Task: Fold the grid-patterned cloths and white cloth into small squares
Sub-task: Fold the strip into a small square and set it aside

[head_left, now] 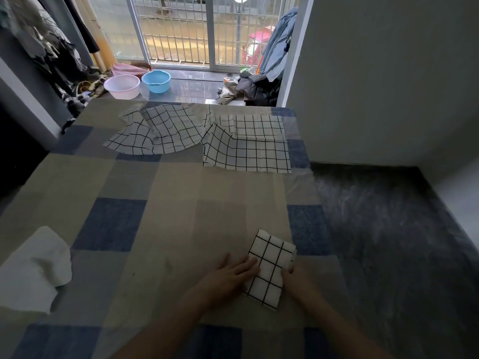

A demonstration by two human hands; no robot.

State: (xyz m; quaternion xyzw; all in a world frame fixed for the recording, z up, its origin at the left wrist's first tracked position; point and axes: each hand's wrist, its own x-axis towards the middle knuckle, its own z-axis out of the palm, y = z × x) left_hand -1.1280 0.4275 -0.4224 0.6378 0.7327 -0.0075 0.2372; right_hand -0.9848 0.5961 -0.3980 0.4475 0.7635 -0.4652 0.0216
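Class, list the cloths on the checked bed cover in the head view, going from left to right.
White cloth → crumpled grid cloth → spread grid cloth → folded grid cloth between the hands.

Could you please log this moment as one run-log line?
left hand flat on folded grid cloth | right hand at its edge | white cloth unfolded

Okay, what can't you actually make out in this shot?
Head view only:
- Right hand fingers: tucked at the folded grid cloth edge, grip unclear.
- White cloth: blurred, cut off by the left edge.
- Far left grid cloth: rumpled, folds hide its shape.
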